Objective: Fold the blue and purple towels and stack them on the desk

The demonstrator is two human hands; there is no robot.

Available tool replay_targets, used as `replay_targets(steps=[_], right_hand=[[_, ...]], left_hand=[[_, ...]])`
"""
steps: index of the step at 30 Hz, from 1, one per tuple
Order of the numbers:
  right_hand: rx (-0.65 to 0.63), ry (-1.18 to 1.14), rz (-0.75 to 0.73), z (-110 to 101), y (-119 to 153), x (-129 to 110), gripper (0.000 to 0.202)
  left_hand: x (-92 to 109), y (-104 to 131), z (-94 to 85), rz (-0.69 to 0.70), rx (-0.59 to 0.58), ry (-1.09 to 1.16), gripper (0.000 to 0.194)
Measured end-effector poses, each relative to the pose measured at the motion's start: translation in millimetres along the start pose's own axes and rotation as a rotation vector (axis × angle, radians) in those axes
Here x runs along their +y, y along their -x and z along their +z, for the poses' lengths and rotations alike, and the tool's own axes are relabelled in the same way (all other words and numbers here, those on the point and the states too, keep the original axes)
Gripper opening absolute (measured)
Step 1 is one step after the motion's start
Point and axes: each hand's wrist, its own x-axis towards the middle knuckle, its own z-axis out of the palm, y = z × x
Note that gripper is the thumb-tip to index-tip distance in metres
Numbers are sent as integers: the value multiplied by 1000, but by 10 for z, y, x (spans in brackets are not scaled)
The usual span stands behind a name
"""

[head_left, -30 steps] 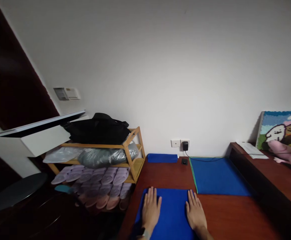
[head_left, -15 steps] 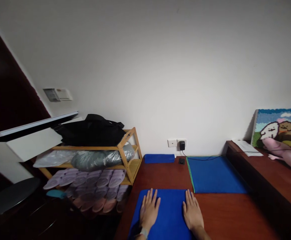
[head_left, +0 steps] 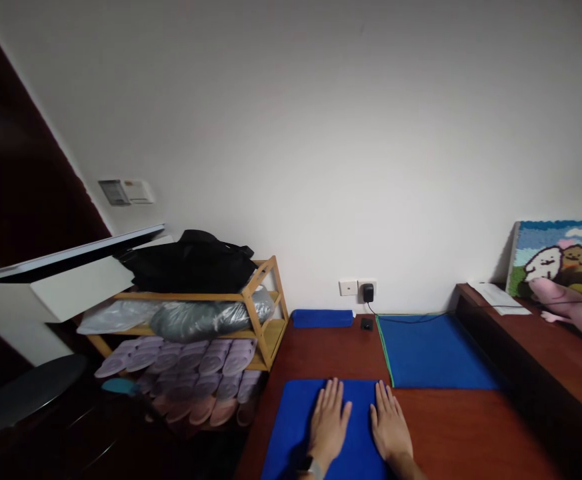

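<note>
A blue cloth (head_left: 291, 433) lies spread flat on the reddish-brown wooden table (head_left: 471, 433). My left hand (head_left: 329, 423) rests palm down on the middle of it, fingers stretched out, with a watch on the wrist. Along the cloth's right edge lies my right hand (head_left: 389, 421), also flat with its fingers extended. Neither hand grips anything. Beyond them, a folded blue cloth (head_left: 322, 319) sits against the wall, and another blue cloth with a green border (head_left: 435, 350) is spread at the back right.
A wooden rack (head_left: 265, 327) at left holds a black bag (head_left: 195, 263), plastic-wrapped items and rows of slippers (head_left: 213, 357). A charger (head_left: 368, 292) in the wall outlet trails a cord. A raised ledge (head_left: 541, 347) on the right bears a pink plush toy (head_left: 571, 307), paper and a picture.
My left hand has slid right across the blue cloth, closer to my right hand. My right hand stays at the cloth's right edge. The view has shifted slightly.
</note>
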Motion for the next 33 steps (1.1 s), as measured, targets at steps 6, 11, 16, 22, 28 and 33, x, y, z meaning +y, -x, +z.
replay_targets(steps=[6, 11, 16, 22, 28, 33], right_hand=[[7, 2, -16, 8, -4, 10, 67], [13, -6, 3, 27, -7, 9, 68], [29, -9, -2, 61, 5, 27, 70], [-26, 39, 15, -44, -8, -29, 70], [-35, 61, 39, -66, 265, -80, 69], [6, 2, 4, 157, 654, 16, 69]], left_hand=[[469, -9, 209, 50, -50, 62, 56], [-299, 322, 4, -101, -55, -42, 61], [-913, 657, -121, -252, -19, -124, 70], [-902, 682, -135, -245, 10, -131, 70], [-862, 680, -158, -241, 3, -136, 70], [-944, 675, -117, -237, 17, -132, 68]])
